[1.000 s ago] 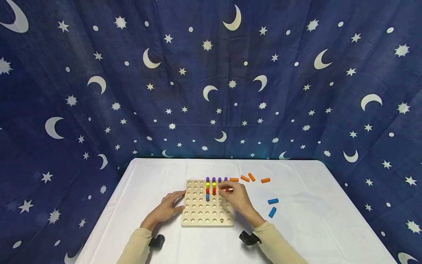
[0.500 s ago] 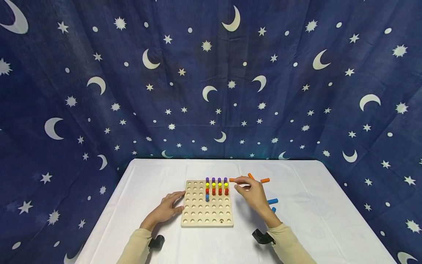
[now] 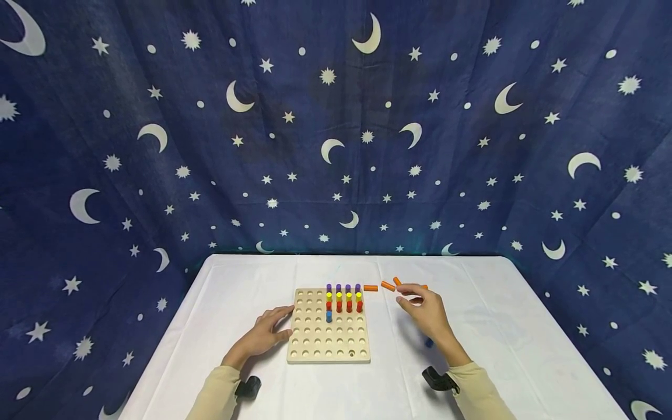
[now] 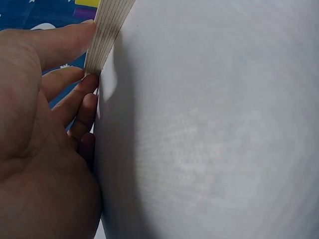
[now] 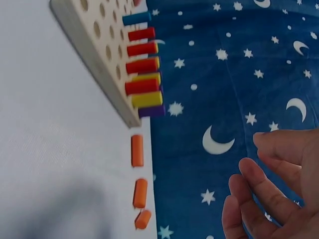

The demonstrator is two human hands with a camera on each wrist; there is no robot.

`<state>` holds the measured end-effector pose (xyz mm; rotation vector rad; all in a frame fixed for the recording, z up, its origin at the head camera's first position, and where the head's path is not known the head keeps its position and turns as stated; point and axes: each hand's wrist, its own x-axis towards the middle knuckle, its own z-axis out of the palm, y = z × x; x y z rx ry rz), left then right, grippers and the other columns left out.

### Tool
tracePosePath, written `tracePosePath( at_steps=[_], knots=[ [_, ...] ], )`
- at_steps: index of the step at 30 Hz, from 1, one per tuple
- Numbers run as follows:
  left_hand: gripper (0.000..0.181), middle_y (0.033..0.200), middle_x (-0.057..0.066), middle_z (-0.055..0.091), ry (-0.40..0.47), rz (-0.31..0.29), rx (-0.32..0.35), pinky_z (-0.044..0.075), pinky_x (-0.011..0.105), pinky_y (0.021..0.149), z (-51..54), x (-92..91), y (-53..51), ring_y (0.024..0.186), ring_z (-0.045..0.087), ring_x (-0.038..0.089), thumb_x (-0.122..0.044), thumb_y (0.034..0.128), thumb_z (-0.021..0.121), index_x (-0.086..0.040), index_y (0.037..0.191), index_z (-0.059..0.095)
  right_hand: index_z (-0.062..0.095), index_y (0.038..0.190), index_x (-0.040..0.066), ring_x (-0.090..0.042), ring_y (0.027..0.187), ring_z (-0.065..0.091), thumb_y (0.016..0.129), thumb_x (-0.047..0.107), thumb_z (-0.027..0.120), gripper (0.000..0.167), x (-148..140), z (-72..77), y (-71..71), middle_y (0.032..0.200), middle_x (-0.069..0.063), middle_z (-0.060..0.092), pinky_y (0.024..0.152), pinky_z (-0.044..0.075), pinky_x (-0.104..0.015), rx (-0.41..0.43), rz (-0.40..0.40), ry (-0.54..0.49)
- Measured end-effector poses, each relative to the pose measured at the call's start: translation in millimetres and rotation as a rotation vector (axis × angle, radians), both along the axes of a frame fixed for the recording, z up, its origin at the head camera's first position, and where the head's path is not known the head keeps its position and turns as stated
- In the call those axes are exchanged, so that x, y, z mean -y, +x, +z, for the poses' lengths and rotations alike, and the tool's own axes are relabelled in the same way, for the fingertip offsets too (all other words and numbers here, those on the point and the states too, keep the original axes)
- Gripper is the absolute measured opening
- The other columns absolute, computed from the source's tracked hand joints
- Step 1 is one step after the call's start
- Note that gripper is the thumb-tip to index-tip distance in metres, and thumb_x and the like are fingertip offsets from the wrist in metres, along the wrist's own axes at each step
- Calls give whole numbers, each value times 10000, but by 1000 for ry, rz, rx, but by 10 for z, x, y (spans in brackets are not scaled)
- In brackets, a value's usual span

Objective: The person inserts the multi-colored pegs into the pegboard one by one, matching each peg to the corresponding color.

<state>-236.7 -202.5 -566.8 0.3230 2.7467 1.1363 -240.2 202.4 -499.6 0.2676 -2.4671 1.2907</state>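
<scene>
The wooden pegboard (image 3: pixel 328 341) lies flat, with rows of purple, yellow and red pegs (image 3: pixel 349 307) upright at its back right and one blue peg (image 3: pixel 328 317) in front of them. My left hand (image 3: pixel 261 337) touches the board's left edge with thumb and fingers; the left wrist view shows its fingertips (image 4: pixel 89 82) against the board's side (image 4: pixel 107 37). To the right of the board, my right hand (image 3: pixel 430 315) hovers over the table, holding nothing, thumb and fingers apart in the right wrist view.
Orange pegs (image 3: pixel 370 288) lie on the white table (image 3: pixel 262 280) behind and right of the board. A blue peg (image 3: pixel 429 342) is partly hidden under my right hand. A dark blue curtain (image 3: pixel 294 146) with moons and stars hangs behind the table.
My right hand has let go of a red peg, which stands in the red row, and has moved right, away from the board. The left hand has stayed at the board's edge.
</scene>
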Motion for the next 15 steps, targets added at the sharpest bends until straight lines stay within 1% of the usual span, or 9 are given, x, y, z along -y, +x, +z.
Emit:
tracePosePath(
  at_steps=[2,4,6,8,11,13,15],
  knots=[
    [616,1509,44,472,4,-2,0,253,618,1162,-6,2,3,1414,365,315,-311,894,692,-209,1463,478,748,1069,138,-228,979,697,839,117,772,232,-50,-21,3,1070,-48,743,782,572,-249,6,-8,13],
    [614,1508,44,474,5,-5,-4,257,621,1158,-10,6,5,1413,367,315,-309,894,692,-205,1461,479,748,1070,146,-230,978,695,837,126,774,235,-90,-37,11,1063,-40,741,791,578,-290,10,-16,21],
    [614,1506,45,475,4,-7,-5,259,622,1155,-8,8,9,1412,369,317,-307,894,693,-203,1460,480,750,1066,144,-192,964,693,833,126,777,235,-127,-55,17,1049,-33,740,789,580,-308,6,-22,25],
    [613,1505,50,475,4,-8,-5,258,625,1154,-3,9,13,1412,367,322,-307,893,693,-201,1459,482,747,1072,140,-189,965,691,833,127,776,241,-163,-72,26,1051,-31,738,798,583,-349,10,-28,29],
    [616,1507,56,473,1,-9,-7,254,624,1156,3,9,16,1414,363,329,-311,894,692,-199,1461,479,742,1088,149,-185,986,681,844,135,768,245,-230,-99,40,1083,-33,734,815,577,-368,35,-42,50],
    [617,1511,51,468,1,-10,-1,249,620,1162,4,9,13,1418,357,328,-319,895,690,-206,1463,476,741,1103,150,-231,1019,675,859,140,756,244,-281,-115,47,1123,-46,728,831,570,-391,65,-53,66],
    [618,1513,42,467,-1,-4,3,253,620,1162,4,8,7,1419,357,324,-325,895,690,-215,1464,476,739,1119,151,-245,1045,667,876,149,742,243,-339,-131,47,1157,-56,721,840,559,-373,89,-60,86]
  ],
)
